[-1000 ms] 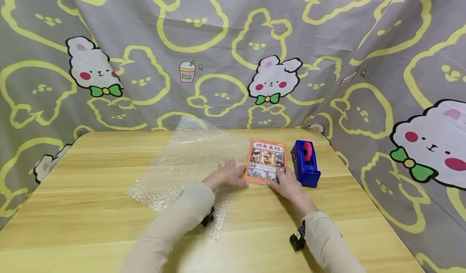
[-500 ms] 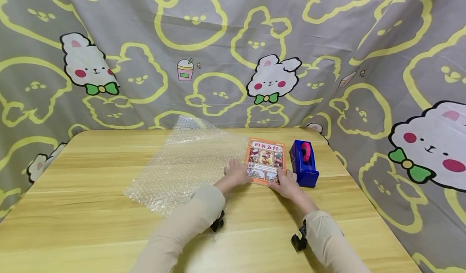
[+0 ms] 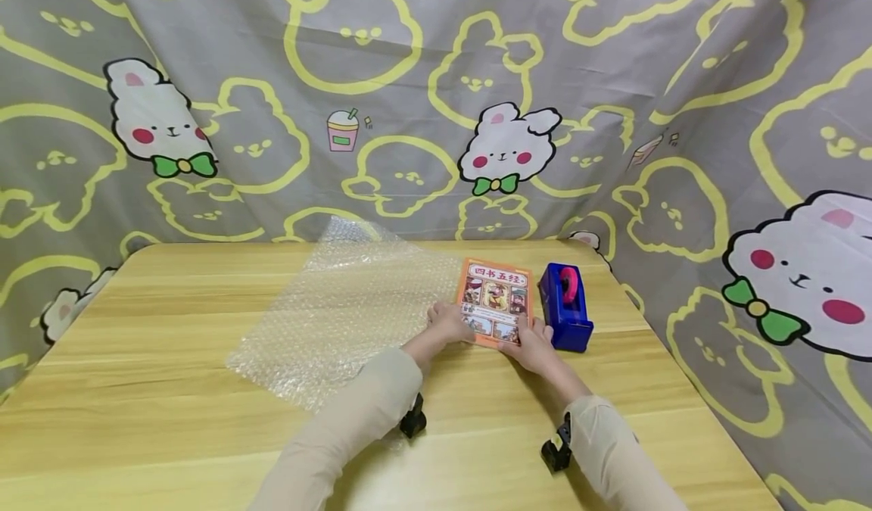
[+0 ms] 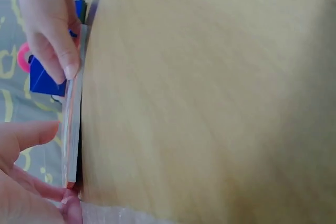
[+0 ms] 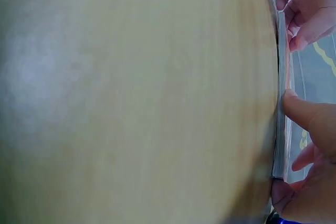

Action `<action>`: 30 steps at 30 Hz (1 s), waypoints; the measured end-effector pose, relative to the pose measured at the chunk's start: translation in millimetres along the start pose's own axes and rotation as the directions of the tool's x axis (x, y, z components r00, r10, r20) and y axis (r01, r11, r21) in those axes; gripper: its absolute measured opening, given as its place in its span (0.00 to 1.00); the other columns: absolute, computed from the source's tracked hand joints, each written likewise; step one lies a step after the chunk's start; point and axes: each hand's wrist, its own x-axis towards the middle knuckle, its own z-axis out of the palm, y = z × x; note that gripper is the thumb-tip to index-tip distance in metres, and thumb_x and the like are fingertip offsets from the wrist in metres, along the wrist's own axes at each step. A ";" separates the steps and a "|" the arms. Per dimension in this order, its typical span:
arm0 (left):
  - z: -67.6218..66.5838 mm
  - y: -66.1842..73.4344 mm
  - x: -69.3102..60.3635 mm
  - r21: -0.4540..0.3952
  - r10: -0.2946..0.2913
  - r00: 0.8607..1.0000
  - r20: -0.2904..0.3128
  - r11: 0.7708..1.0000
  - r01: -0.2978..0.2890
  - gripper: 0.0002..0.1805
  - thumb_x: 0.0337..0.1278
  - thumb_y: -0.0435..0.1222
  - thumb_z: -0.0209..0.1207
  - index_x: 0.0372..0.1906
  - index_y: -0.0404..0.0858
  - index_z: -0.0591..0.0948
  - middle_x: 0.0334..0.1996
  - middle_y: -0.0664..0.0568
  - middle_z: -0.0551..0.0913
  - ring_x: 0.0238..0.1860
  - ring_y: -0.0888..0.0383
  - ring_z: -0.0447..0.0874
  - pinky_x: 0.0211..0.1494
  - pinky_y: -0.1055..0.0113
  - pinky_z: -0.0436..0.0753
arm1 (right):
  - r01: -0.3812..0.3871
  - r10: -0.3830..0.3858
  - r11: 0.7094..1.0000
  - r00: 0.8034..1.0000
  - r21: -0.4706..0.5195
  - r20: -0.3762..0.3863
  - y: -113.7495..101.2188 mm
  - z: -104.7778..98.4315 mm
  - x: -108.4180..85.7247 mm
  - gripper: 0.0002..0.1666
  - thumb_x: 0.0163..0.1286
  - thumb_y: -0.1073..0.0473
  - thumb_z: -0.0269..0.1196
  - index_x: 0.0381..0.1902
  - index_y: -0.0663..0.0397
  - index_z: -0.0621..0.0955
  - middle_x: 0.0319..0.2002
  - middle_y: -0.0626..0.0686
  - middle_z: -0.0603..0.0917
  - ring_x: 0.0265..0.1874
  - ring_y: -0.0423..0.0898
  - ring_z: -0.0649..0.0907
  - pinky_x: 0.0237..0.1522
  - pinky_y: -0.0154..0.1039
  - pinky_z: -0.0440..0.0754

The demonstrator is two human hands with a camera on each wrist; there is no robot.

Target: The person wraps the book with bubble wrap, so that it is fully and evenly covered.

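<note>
An orange comic-style book (image 3: 495,299) with Chinese characters lies on the table. My right hand (image 3: 534,344) grips its lower right, thumb on the cover and other fingers along the side edge, as the right wrist view shows. At the lower left corner is my left hand (image 3: 448,325), its fingers (image 4: 71,203) touching the book's edge. In the left wrist view its thumb stands slightly off the cover. A sheet of clear bubble wrap (image 3: 341,306) spreads out flat to the left, partly behind my left forearm.
Just right of the book stands a blue tape dispenser (image 3: 571,322) with a pink roll (image 3: 568,284). The wooden table (image 3: 170,420) ends at a grey patterned curtain (image 3: 409,64) behind and on the right.
My left hand has moved right from over the bubble wrap to the book's lower left corner. My right hand stays at the book's right side. The view has shifted slightly.
</note>
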 end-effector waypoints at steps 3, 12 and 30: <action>-1.5 -1.2 1.4 -0.180 0.044 0.999 0.005 0.983 -0.042 0.29 0.38 0.28 0.66 0.52 0.25 0.72 0.57 0.33 0.62 0.56 0.41 0.61 0.59 0.54 0.68 | -0.009 0.009 1.000 1.000 0.017 -0.003 2.1 -1.4 -0.6 0.50 0.64 0.49 0.58 0.66 0.76 0.47 0.63 0.80 0.45 0.60 0.72 0.48 0.60 0.63 0.54; -3.8 -11.5 5.0 -0.627 0.083 0.987 0.141 0.779 0.024 0.41 0.44 0.13 0.51 0.68 0.30 0.54 0.47 0.33 0.75 0.24 0.54 0.80 0.34 0.67 0.83 | -0.034 0.034 0.998 0.999 0.057 -0.003 4.0 -1.5 -0.6 0.50 0.65 0.48 0.57 0.67 0.74 0.46 0.64 0.78 0.44 0.60 0.71 0.48 0.60 0.63 0.55; -21.0 -13.5 -6.1 -0.848 0.169 0.973 0.157 0.528 0.046 0.46 0.47 0.13 0.45 0.72 0.46 0.50 0.53 0.35 0.68 0.32 0.54 0.81 0.40 0.68 0.82 | 0.061 -0.044 0.923 0.998 0.380 -0.055 14.6 -8.9 5.9 0.44 0.71 0.49 0.50 0.70 0.67 0.41 0.55 0.72 0.69 0.44 0.59 0.78 0.48 0.49 0.76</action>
